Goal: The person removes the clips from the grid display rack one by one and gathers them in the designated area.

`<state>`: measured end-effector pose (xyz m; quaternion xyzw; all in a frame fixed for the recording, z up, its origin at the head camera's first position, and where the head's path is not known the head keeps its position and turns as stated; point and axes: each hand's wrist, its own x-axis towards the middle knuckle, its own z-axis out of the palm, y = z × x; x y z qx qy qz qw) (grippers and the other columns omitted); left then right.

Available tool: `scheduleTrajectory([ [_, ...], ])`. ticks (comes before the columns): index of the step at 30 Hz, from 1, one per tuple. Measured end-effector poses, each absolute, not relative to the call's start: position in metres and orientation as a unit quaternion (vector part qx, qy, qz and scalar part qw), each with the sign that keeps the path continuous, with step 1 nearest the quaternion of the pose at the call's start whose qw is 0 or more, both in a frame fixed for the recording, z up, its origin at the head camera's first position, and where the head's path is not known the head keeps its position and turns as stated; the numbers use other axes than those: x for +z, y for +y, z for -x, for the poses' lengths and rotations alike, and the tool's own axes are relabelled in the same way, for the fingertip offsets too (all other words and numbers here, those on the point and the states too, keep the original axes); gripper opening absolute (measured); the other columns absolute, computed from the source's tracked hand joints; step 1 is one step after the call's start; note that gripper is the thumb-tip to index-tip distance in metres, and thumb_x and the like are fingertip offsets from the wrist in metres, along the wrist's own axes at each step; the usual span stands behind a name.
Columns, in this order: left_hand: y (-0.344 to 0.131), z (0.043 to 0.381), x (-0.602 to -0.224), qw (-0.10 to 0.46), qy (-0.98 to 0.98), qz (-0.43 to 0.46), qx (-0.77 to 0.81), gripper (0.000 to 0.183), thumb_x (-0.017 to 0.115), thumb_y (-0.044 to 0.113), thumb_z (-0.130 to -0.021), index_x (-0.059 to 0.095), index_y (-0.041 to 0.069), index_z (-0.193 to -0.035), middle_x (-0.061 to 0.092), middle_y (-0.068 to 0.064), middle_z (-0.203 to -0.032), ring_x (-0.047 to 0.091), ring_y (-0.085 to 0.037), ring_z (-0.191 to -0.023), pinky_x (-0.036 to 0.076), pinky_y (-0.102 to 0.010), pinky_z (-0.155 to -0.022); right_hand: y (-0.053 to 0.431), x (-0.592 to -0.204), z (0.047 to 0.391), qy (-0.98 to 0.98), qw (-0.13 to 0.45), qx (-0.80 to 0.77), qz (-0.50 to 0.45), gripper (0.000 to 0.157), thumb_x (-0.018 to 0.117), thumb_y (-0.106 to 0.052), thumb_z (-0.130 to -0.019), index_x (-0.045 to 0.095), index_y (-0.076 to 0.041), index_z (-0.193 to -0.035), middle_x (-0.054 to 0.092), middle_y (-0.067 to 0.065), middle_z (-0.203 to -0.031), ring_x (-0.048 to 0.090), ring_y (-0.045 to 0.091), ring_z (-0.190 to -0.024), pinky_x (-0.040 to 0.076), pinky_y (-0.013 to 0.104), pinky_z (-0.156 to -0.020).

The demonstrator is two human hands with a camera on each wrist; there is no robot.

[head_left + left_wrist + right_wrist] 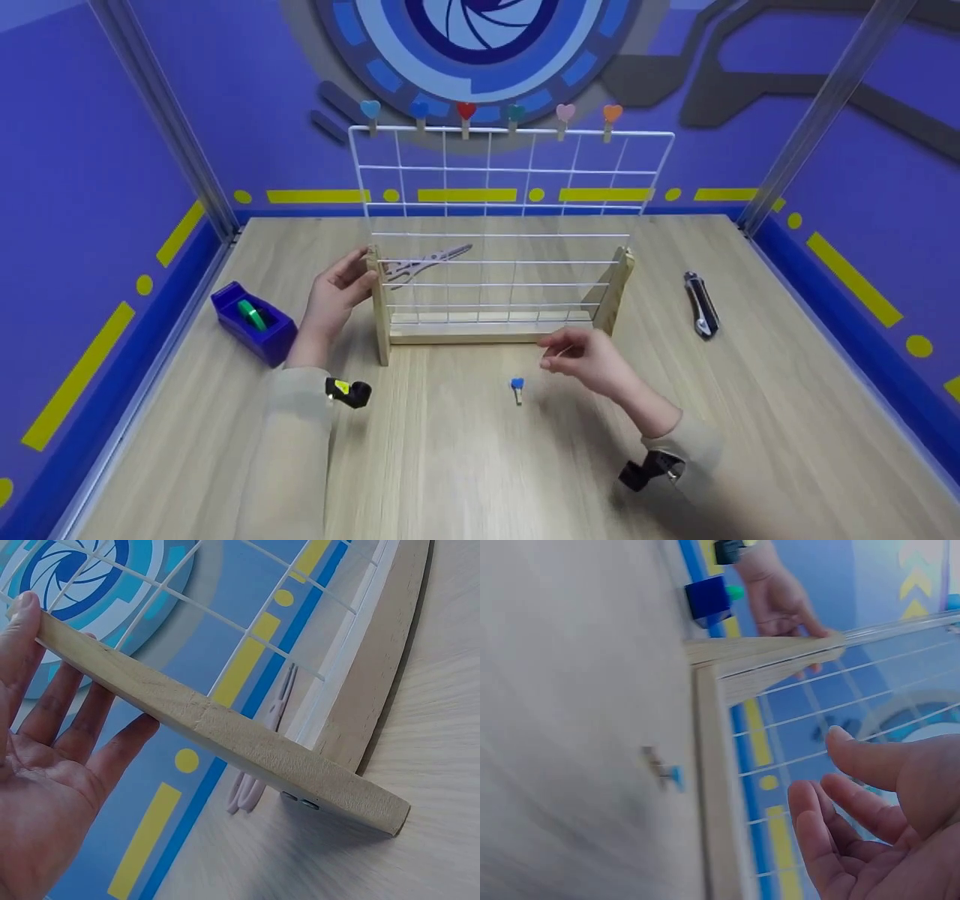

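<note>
My left hand [337, 291] holds the left wooden post [202, 716] of a white wire grid rack [511, 171], thumb on one side and fingers on the other in the left wrist view. My right hand [589, 360] hovers in front of the rack's wooden base bar [465, 337], fingers loosely bent with nothing between them. On the table near it lies a small wooden clothespin with a blue heart [517, 390]. Several more heart clothespins, among them a red one [466, 112] and an orange one [613, 116], stand clipped along the grid's top wire.
Left of my left hand is a purple tape dispenser [255, 326] with green tape. Grey scissors [431, 262] lie behind the grid. A utility knife [701, 305] lies to the right of the rack. Blue printed panels [285, 150] enclose the table.
</note>
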<state>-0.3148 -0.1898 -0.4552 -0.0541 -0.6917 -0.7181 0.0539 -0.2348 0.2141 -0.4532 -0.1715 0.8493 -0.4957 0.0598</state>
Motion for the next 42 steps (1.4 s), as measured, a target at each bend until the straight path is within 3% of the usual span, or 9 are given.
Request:
scheduleTrajectory([
  [11, -0.188, 0.315, -0.455, 0.050, -0.689, 0.048, -0.721, 0.056, 0.064, 0.010, -0.101, 0.046, 0.006, -0.154, 0.055, -0.027, -0.148, 0.066, 0.001, -0.108, 0.058, -0.019, -0.093, 0.240, -0.365, 0.234, 0.840, -0.017, -0.526, 0.135, 0.030, 0.075, -0.005, -0.092, 0.070, 0.002, -0.120, 0.073, 0.017, -0.108, 0.068, 0.008, -0.086, 0.058, 0.018, -0.075],
  [14, -0.188, 0.315, -0.455, 0.052, -0.686, 0.050, -0.724, 0.055, 0.064, 0.009, -0.101, 0.047, 0.006, -0.153, 0.066, -0.011, -0.136, 0.067, 0.000, -0.107, 0.058, -0.020, -0.093, 0.246, -0.342, 0.236, 0.825, -0.057, -0.544, 0.140, 0.028, 0.075, -0.002, -0.091, 0.070, 0.005, -0.118, 0.076, 0.005, -0.102, 0.069, 0.006, -0.085, 0.059, 0.018, -0.076],
  [18, -0.189, 0.315, -0.455, 0.053, -0.683, 0.052, -0.727, 0.056, 0.065, 0.009, -0.101, 0.047, 0.005, -0.153, 0.070, 0.008, -0.122, 0.068, 0.000, -0.107, 0.058, -0.021, -0.093, 0.250, -0.309, 0.240, 0.802, -0.112, -0.564, 0.163, 0.025, 0.075, 0.001, -0.091, 0.071, 0.005, -0.115, 0.077, -0.007, -0.097, 0.071, 0.006, -0.084, 0.061, 0.019, -0.077],
  [25, -0.188, 0.314, -0.454, 0.054, -0.692, 0.051, -0.718, 0.057, 0.066, 0.012, -0.101, 0.046, 0.006, -0.154, 0.066, -0.009, -0.138, 0.067, 0.001, -0.109, 0.058, -0.021, -0.094, 0.256, -0.251, 0.254, 0.752, -0.186, -0.600, 0.200, 0.022, 0.078, -0.005, -0.090, 0.075, 0.000, -0.111, 0.078, 0.001, -0.100, 0.072, 0.012, -0.088, 0.060, 0.018, -0.077],
  [32, -0.189, 0.314, -0.455, 0.048, -0.693, 0.051, -0.717, 0.058, 0.067, 0.014, -0.100, 0.046, 0.007, -0.154, 0.053, -0.027, -0.150, 0.066, 0.000, -0.110, 0.058, -0.019, -0.095, 0.261, -0.210, 0.277, 0.706, -0.198, -0.638, 0.236, 0.026, 0.080, -0.005, -0.088, 0.074, 0.001, -0.113, 0.078, 0.006, -0.103, 0.071, 0.015, -0.095, 0.058, 0.017, -0.087],
  [38, -0.190, 0.314, -0.454, 0.045, -0.699, 0.050, -0.712, 0.059, 0.066, 0.015, -0.101, 0.044, 0.007, -0.155, 0.050, -0.029, -0.152, 0.065, 0.000, -0.111, 0.057, -0.018, -0.095, 0.268, -0.194, 0.307, 0.731, -0.177, -0.604, 0.265, 0.029, 0.078, -0.007, -0.091, 0.073, 0.001, -0.118, 0.078, 0.004, -0.108, 0.072, 0.015, -0.102, 0.055, 0.015, -0.094],
  [42, -0.190, 0.315, -0.454, 0.047, -0.702, 0.053, -0.708, 0.059, 0.066, 0.016, -0.101, 0.045, 0.007, -0.155, 0.052, -0.027, -0.151, 0.065, 0.000, -0.112, 0.057, -0.019, -0.095, 0.270, -0.190, 0.322, 0.781, -0.163, -0.547, 0.251, 0.030, 0.075, -0.014, -0.095, 0.073, -0.005, -0.123, 0.078, -0.002, -0.113, 0.071, 0.012, -0.108, 0.052, 0.013, -0.099],
])
